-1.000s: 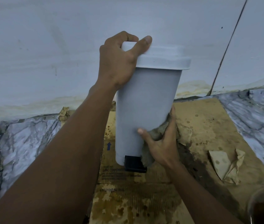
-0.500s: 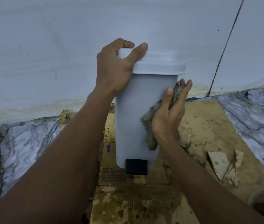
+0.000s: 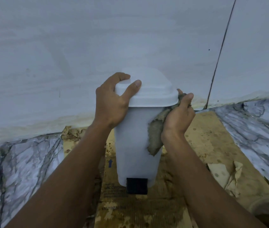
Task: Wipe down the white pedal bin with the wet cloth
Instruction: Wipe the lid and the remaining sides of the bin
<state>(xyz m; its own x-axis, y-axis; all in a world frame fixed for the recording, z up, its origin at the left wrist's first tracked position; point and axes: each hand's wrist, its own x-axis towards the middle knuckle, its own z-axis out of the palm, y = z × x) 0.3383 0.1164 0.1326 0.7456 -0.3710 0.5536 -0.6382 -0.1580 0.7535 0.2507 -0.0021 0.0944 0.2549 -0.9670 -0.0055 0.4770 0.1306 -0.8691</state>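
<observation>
The white pedal bin [image 3: 135, 145] stands upright on stained cardboard, its lid [image 3: 152, 94] closed and its black pedal [image 3: 137, 185] facing me. My left hand [image 3: 112, 104] grips the lid's left rim, thumb on top and fingers curled round its far side. My right hand [image 3: 178, 117] holds the wet, dirty grey-brown cloth [image 3: 156, 135] against the bin's upper right side, just under the lid's rim. A flap of cloth hangs down over the bin wall below my palm.
Wet, stained cardboard [image 3: 209, 145] covers the marble floor [image 3: 20, 170] under the bin. A crumpled piece of brown paper [image 3: 227, 176] lies to the right. A glass bowl rim [image 3: 268, 209] shows at the bottom right. A pale wall [image 3: 97, 46] rises right behind the bin.
My right hand has slid the cloth from the bin's lower right side up to just under the lid's rim. My left hand has kept its hold on the lid.
</observation>
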